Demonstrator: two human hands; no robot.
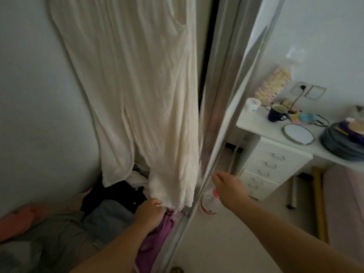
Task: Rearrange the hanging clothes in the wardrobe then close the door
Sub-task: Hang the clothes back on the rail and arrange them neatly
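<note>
left hand [151,210] pinches the cream dress [137,95] hem beside the sliding door [220,115]; right hand [228,187] spread on the door's edge; the hem may get trapped.

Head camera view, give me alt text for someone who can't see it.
A left hand holds the hem of a long cream garment hanging in a wardrobe, while the right hand rests against the sliding door's edge. Folded clothes lie below.

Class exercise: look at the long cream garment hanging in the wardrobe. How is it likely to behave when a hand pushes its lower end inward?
The cream garment will probably be floppy: it hangs in loose vertical folds and bunches at the hem where the left hand meets it. It looks thin and light, so it should yield easily. It may swing back toward the sliding door, near the right hand.
</note>
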